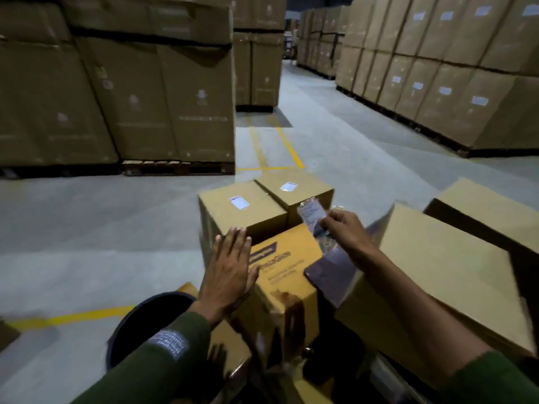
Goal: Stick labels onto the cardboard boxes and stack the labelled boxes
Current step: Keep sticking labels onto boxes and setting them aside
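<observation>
My right hand (pixel 345 228) pinches a label in a clear sleeve (pixel 310 212) and holds it up above the boxes. My left hand (pixel 230 263), fingers straight, lies flat against the left side of a yellow printed carton (pixel 287 275). Just beyond stand two brown cardboard boxes side by side, the left box (pixel 233 217) and the right box (pixel 303 191), each with a white label on its top. To my right lies a large plain cardboard box (pixel 449 263) with no label visible on top.
A dark round bin (pixel 140 322) sits below my left arm. Tall pallet stacks of cartons (pixel 116 83) stand at the left, and labelled stacks (pixel 437 68) line the right. A grey concrete aisle (pixel 320 126) with yellow lines runs between them.
</observation>
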`<control>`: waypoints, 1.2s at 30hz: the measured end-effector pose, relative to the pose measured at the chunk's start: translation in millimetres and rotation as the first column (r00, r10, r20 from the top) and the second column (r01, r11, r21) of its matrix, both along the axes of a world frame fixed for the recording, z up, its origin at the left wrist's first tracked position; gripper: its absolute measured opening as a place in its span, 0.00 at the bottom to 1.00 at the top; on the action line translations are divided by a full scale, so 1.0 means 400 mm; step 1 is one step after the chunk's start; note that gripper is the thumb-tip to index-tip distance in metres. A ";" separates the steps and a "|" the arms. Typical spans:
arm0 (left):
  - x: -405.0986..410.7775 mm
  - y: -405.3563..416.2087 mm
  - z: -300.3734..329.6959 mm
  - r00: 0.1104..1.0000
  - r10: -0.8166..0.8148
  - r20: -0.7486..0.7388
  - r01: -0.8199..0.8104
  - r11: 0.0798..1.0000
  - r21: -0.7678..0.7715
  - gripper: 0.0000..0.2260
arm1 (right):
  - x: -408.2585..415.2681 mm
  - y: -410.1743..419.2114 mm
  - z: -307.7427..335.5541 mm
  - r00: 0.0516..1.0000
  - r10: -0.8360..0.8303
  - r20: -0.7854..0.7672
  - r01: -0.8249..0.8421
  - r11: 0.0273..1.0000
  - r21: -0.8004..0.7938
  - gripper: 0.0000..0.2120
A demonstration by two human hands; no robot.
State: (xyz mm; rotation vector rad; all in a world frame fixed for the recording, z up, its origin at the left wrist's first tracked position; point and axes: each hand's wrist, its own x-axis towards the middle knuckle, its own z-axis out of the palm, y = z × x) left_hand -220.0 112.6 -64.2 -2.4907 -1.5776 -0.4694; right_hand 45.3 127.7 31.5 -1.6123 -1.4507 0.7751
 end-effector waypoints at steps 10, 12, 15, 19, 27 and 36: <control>-0.468 -0.164 -0.114 0.919 0.387 -0.073 -0.390 0.920 -0.045 0.27 | -0.507 0.005 -0.222 0.702 0.452 0.550 -0.502 0.862 -0.069 0.09; -0.516 -0.195 -0.130 0.902 0.423 -0.085 -0.428 0.903 -0.047 0.27 | -0.566 -0.002 -0.240 0.675 0.452 0.583 -0.537 0.843 -0.032 0.07; -0.570 -0.227 -0.150 0.887 0.454 -0.086 -0.460 0.887 -0.053 0.27 | -0.639 -0.006 -0.265 0.664 0.463 0.587 -0.583 0.812 0.019 0.09; -0.612 -0.247 -0.177 0.879 0.467 -0.098 -0.473 0.879 -0.057 0.27 | -0.704 -0.023 -0.319 0.648 0.438 0.624 -0.603 0.795 0.068 0.11; -0.643 -0.280 -0.231 0.894 0.426 -0.140 -0.436 0.898 -0.054 0.27 | -0.693 -0.121 -0.460 0.394 0.628 0.671 -0.665 0.699 -0.264 0.16; -0.459 -0.215 -0.153 0.953 0.276 -0.127 -0.278 0.960 -0.002 0.27 | -0.491 -0.116 -0.327 0.688 0.356 0.632 -0.496 0.867 0.052 0.07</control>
